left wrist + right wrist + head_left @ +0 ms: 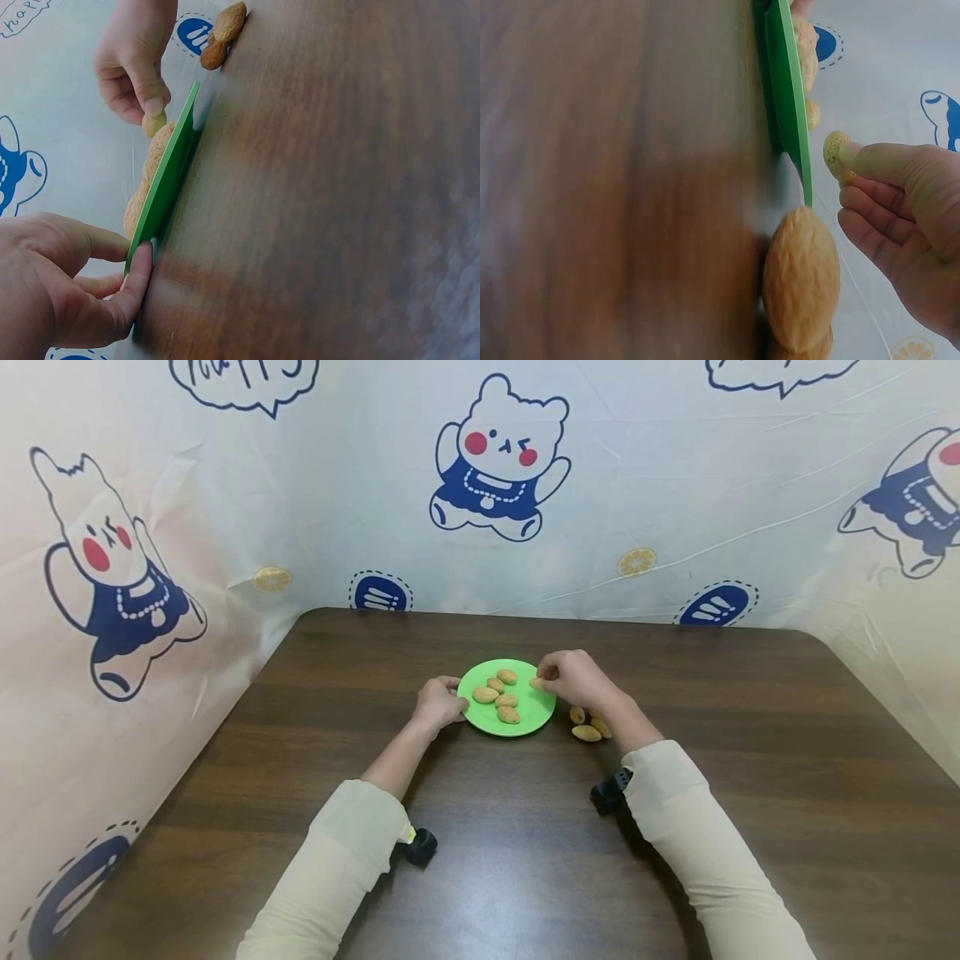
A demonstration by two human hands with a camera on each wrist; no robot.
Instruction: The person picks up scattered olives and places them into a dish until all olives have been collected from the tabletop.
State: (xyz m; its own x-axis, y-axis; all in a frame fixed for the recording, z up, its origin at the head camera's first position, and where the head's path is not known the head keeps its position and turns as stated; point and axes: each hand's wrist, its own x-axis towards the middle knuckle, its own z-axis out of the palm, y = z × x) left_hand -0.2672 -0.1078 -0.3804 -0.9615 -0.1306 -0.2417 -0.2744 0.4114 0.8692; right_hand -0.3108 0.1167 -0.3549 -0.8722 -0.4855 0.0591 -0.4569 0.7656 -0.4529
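A round green plate (pixel 531 720) sits on the table, bearing several tan peanuts in their shells (pixel 486 695). My left hand (pixel 438 702) pinches the plate's left rim; in the left wrist view the thumb and fingers (pixel 139 281) are on either side of the edge. Over the plate's right side, my right hand (pixel 576 678) pinches a small peanut (pixel 838 156) between thumb and fingertips, apart from the plate's surface. Right of the plate, partly below the right forearm, lie several brown nuts; the nearest is an almond-shaped nut (pixel 587 733), large in the right wrist view.
The dark wooden table (pixel 495 852) extends around the plate. Behind it and at the sides hangs a pale sheet (pixel 645 468) printed with cartoon bears. Black wrist cameras, such as the left one (pixel 422 848), sit by both cuffs.
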